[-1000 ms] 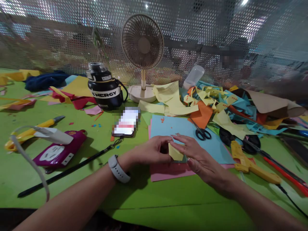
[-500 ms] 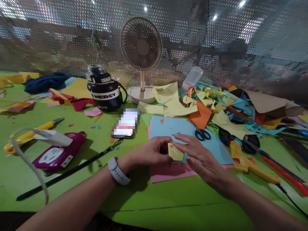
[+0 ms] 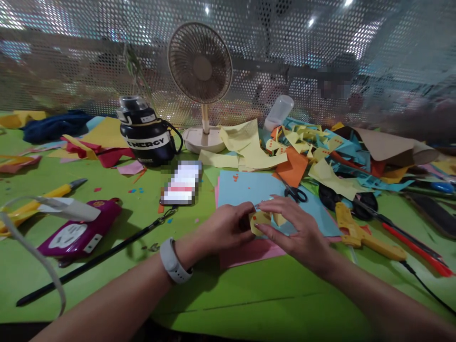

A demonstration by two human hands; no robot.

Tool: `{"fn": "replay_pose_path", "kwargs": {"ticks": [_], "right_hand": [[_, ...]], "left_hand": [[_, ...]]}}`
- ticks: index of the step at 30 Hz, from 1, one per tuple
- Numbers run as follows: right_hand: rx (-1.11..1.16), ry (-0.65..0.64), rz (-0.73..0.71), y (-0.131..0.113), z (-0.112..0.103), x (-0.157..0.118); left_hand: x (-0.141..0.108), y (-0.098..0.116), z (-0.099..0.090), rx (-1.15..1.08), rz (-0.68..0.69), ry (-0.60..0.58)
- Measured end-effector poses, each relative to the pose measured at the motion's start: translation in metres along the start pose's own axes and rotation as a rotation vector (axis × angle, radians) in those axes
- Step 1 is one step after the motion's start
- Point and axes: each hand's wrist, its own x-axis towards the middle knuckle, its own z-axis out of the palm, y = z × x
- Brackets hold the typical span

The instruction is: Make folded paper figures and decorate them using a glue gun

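Over the stacked coloured sheets, my left hand (image 3: 228, 227) pinches a small folded piece of yellow paper (image 3: 262, 219) with a tiny orange square on it. My right hand (image 3: 304, 230) is closed on the same piece, its thumb on the near face and its fingers over the top. Part of the yellow paper shows between the right thumb and fingers. Below lie a light blue sheet (image 3: 245, 187) and a pink sheet (image 3: 235, 256). Small orange bits (image 3: 235, 177) lie on the blue sheet. Dark-handled scissors (image 3: 296, 194) rest at its right, just beyond my right hand.
A yellow glue gun (image 3: 370, 241) lies at right, beside red-handled pliers-like tool (image 3: 415, 242). Cut paper scraps (image 3: 320, 147) are heaped behind. A phone (image 3: 181, 183), black bottle (image 3: 149, 140), desk fan (image 3: 201, 69) and purple power bank (image 3: 80, 232) stand or lie leftward.
My right hand's fingers have closed in, and the thumb now presses the yellow paper's near face. The paper has turned slightly. The whole view has shifted a little.
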Motion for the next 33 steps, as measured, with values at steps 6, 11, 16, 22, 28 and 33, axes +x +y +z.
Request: {"fn": "replay_pose_path", "kwargs": {"ticks": [6, 11, 16, 22, 28, 33], "right_hand": [[-0.049, -0.007, 0.013, -0.0001, 0.0022, -0.003], [-0.06, -0.006, 0.025, 0.0003, 0.0024, -0.0049], [-0.079, 0.006, 0.01, -0.0001, 0.0028, -0.0035], [-0.08, 0.002, 0.005, 0.0014, 0.0037, -0.0043], [-0.084, 0.006, -0.005, 0.0007, 0.0028, -0.0038], [-0.077, 0.004, -0.001, -0.0012, 0.0023, -0.0031]], "left_hand": [[0.0002, -0.0007, 0.0021, 0.017, 0.012, -0.002], [-0.0008, 0.0003, 0.0027, 0.032, 0.011, -0.012], [-0.0008, 0.0024, 0.0031, 0.06, -0.006, -0.014], [0.0003, 0.0028, 0.0029, 0.069, 0.001, -0.003], [0.0002, 0.0039, 0.0013, 0.069, -0.008, -0.018], [-0.0006, 0.0029, 0.002, 0.058, 0.0, -0.017]]}}
